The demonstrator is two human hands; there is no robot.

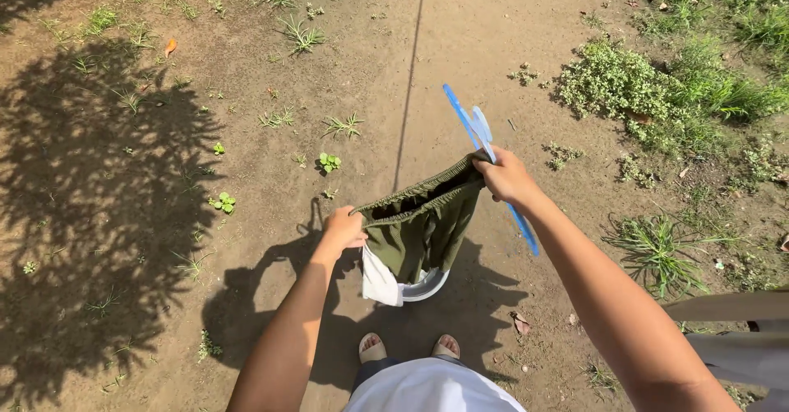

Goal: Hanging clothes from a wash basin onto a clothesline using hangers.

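Both hands stretch a pair of green shorts (423, 223) by the waistband above a metal bucket (427, 284) on the dirt. The left hand (343, 229) pinches one end; the right hand (505, 178) grips the other plus a blue hanger (481, 136). Fitting hanger into waistband seems due.

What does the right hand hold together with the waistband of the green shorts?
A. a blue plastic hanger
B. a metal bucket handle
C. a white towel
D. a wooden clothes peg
A: the right hand grips one end of the waistband of the green shorts along with a blue plastic hanger, which sticks out above and below the fist.
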